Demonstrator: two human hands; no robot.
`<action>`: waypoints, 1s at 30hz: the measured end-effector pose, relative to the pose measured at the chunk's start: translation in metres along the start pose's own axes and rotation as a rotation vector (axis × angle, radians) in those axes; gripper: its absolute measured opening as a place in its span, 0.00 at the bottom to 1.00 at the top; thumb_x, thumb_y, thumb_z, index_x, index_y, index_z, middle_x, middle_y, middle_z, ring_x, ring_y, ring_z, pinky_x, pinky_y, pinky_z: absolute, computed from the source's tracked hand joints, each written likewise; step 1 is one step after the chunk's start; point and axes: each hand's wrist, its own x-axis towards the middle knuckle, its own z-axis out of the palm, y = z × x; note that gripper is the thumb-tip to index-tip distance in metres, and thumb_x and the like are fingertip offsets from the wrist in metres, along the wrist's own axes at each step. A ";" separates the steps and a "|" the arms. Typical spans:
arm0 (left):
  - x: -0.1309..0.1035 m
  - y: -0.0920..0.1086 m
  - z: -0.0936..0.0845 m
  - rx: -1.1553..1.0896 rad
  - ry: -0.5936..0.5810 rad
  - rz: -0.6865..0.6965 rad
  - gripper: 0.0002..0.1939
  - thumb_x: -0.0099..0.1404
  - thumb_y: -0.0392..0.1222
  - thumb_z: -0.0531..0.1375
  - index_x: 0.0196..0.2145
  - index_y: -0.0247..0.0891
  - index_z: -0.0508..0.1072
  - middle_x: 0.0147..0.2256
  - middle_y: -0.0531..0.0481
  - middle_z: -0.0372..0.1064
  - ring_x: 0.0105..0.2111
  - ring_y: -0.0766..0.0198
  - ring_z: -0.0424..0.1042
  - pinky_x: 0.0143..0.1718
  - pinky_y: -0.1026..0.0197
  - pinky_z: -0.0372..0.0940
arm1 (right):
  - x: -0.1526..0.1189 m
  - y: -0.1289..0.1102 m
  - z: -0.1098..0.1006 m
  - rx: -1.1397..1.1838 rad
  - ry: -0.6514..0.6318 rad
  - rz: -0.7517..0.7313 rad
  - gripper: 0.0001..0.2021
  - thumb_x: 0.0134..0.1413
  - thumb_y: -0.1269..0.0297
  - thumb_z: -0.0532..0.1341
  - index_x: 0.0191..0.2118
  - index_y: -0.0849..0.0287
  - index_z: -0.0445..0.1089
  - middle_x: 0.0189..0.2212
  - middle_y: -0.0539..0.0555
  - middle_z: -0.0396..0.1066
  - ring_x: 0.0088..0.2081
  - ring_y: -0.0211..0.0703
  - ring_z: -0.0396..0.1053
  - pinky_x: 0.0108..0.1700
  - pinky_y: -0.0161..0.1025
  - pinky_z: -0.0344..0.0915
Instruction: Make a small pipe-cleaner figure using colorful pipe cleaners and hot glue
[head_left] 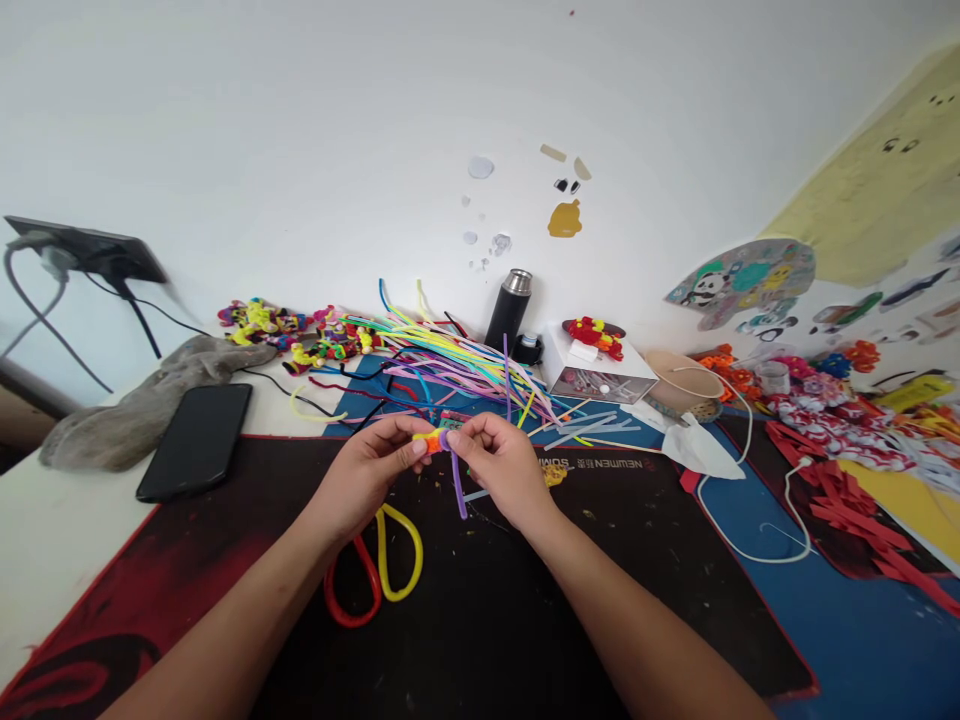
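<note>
Frame centre | yellow-and-orange fuzzy bundle (pixel 431 440): left hand (pixel 367 468) fingers clamped on it | slim purple fuzzy stem (pixel 457 486): right hand (pixel 504 470) fingers pinching it | likely light, bendable; best gripped where both meet

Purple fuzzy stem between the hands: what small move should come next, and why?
Probably wrap the free lower end of the purple fuzzy stem around the small orange-and-yellow fuzzy piece: the left hand pinches that piece, the right hand pinches the purple stem against its edge, and the lower end hangs loose.
</note>
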 end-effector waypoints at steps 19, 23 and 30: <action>0.003 -0.003 -0.002 -0.286 0.066 -0.135 0.22 0.47 0.46 0.84 0.37 0.34 0.86 0.30 0.48 0.78 0.28 0.66 0.74 0.31 0.67 0.69 | 0.001 -0.005 0.009 0.191 0.011 -0.004 0.22 0.54 0.42 0.72 0.34 0.57 0.72 0.17 0.40 0.57 0.16 0.31 0.52 0.19 0.34 0.46; 0.004 -0.003 -0.002 -0.322 0.051 -0.155 0.21 0.49 0.45 0.83 0.38 0.33 0.86 0.29 0.47 0.78 0.28 0.66 0.74 0.29 0.68 0.69 | 0.005 -0.004 0.009 0.207 0.041 -0.031 0.21 0.54 0.44 0.73 0.35 0.57 0.72 0.18 0.40 0.58 0.17 0.31 0.52 0.19 0.33 0.46; 0.003 -0.004 -0.002 -0.246 0.058 -0.156 0.22 0.49 0.48 0.83 0.38 0.33 0.86 0.29 0.48 0.76 0.27 0.67 0.72 0.28 0.68 0.68 | 0.004 0.004 0.009 0.221 -0.013 -0.054 0.19 0.56 0.46 0.73 0.39 0.56 0.74 0.19 0.40 0.58 0.18 0.31 0.52 0.21 0.34 0.46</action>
